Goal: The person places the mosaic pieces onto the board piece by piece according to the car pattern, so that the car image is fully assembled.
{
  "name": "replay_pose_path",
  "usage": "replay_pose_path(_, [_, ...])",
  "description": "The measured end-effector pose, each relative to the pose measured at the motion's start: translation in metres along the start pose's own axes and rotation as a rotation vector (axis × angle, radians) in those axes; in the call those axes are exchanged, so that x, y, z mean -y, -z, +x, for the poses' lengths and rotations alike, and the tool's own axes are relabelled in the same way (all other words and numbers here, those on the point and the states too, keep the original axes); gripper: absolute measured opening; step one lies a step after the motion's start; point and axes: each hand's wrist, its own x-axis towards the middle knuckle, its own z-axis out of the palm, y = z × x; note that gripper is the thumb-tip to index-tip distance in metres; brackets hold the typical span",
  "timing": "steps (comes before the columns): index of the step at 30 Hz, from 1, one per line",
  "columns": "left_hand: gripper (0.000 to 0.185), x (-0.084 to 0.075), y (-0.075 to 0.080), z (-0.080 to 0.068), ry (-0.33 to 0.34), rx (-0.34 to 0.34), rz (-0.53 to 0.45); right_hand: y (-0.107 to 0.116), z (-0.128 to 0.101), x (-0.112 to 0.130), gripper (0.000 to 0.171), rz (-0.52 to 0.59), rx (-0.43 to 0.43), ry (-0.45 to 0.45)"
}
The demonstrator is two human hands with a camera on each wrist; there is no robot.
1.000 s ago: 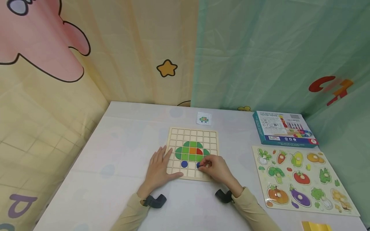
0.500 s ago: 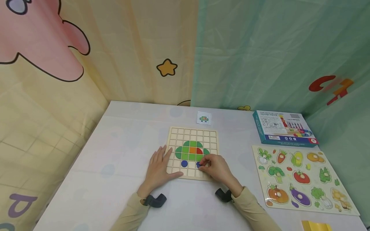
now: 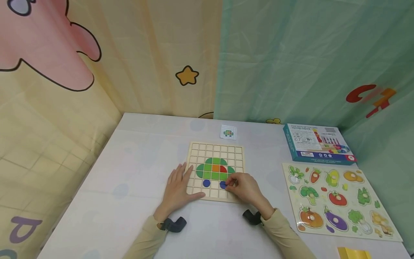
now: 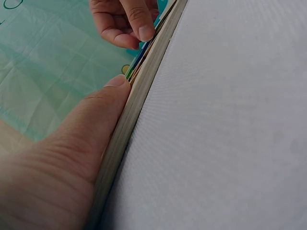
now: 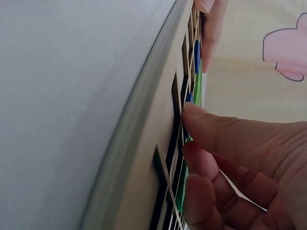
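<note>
A wooden grid board [image 3: 215, 147] lies on the table, with green, orange and red pieces [image 3: 215, 168] forming a domed shape. Below that shape sit two blue discs, a left one [image 3: 206, 183] and a right one [image 3: 222, 185]. My left hand [image 3: 177, 190] rests on the board's left side with fingers spread; its thumb [image 4: 103, 103] lies along the near edge. With curled fingers, my right hand [image 3: 246, 189] pinches at the right disc's side. In the right wrist view, the thumb tip [image 5: 194, 112] is against the blue disc [image 5: 189, 97], and the fingers partly hide the grid.
A small pattern card [image 3: 228, 132] lies beyond the board. To the right are a boxed set [image 3: 318, 144] and a vegetable puzzle board [image 3: 339, 201]. A yellow object [image 3: 354, 253] shows at the bottom edge. Curtains hang behind the table.
My right hand has shifted slightly to the right, and more of the right blue disc shows beside its fingertips. The left hand has stayed in place.
</note>
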Motion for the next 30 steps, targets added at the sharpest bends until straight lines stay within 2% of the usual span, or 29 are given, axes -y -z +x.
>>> replay_pose_path(19, [0.107, -0.0001, 0.0002, 0.0003, -0.004, -0.001, 0.000, -0.0002, 0.0040, 0.0051, 0.013, -0.010, -0.015, -0.010])
replay_pose_path(30, [0.106, -0.0025, 0.0027, 0.0002, 0.000, -0.002, -0.006, -0.0028, 0.0053, 0.0079, 0.016, -0.044, 0.009, 0.009])
